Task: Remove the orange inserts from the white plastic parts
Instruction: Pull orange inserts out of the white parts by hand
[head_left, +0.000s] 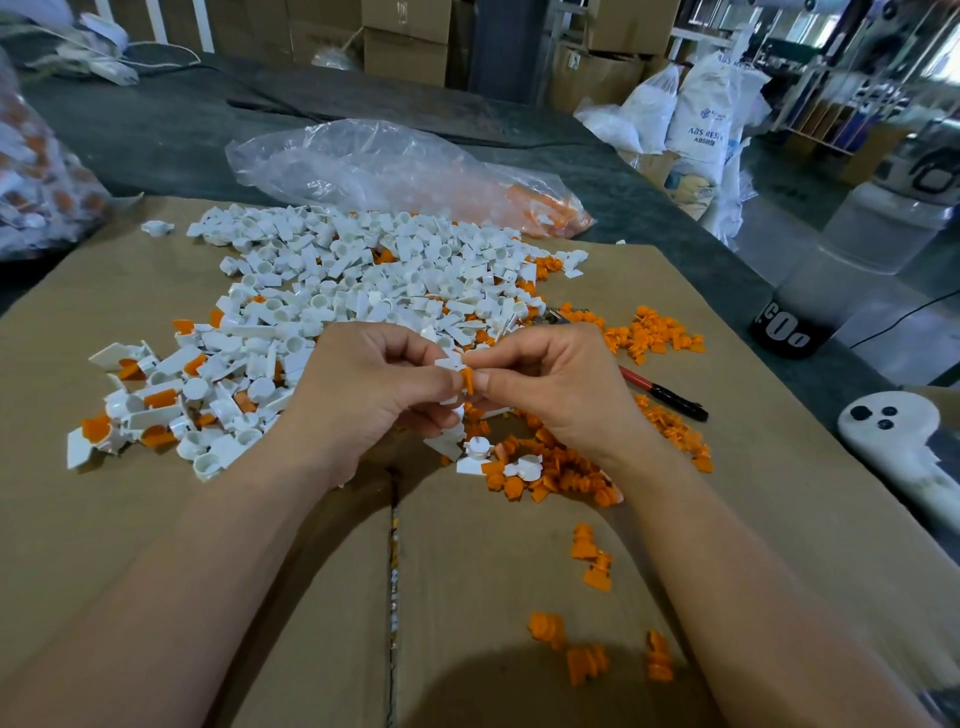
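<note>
**Insert pinched between two hands, pointing down**

Above the near middle of the flat brown cardboard sheet (218, 519), the left hand (363, 395) grips a small white plastic part (448, 362). Just right, the right hand (550, 389) pinches its ribbed orange insert (468, 380), long axis roughly vertical. Farther off lies the heap of white parts (363, 270).

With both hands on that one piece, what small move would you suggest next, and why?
Probably pull the right hand away to the right, drawing the orange insert out. Its fingers already pinch the insert, while the left hand holds the white part. The insert still appears seated, and loose orange inserts already lie below the right hand.
</note>
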